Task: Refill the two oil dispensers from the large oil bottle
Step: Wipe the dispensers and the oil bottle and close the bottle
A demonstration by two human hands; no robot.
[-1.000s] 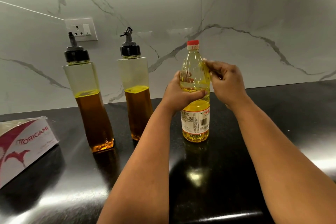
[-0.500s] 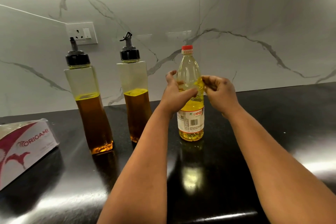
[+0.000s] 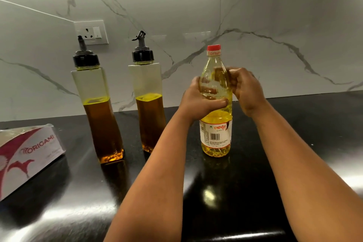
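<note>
Both hands are on the large oil bottle [image 3: 216, 104], which stands upright on the black counter [image 3: 294, 143]. The left hand [image 3: 198, 100] grips its body, the right hand [image 3: 245, 88] curls round its shoulder, nearer the red cap [image 3: 214, 47] above. Two dispensers [image 3: 98, 108] [image 3: 149, 104] stand left.

Yellows, ambers and black against grey-veined white marble

Pale yellow oil is seen in the large oil bottle [image 3: 216, 88], capped in red [image 3: 214, 47] and labelled white, red and yellow; dark amber oil fills both clear dispensers [image 3: 98, 108] [image 3: 149, 104], topped in black; the table [image 3: 255, 192] is glossy black; the box [image 3: 27, 155] is white with crimson.
</note>
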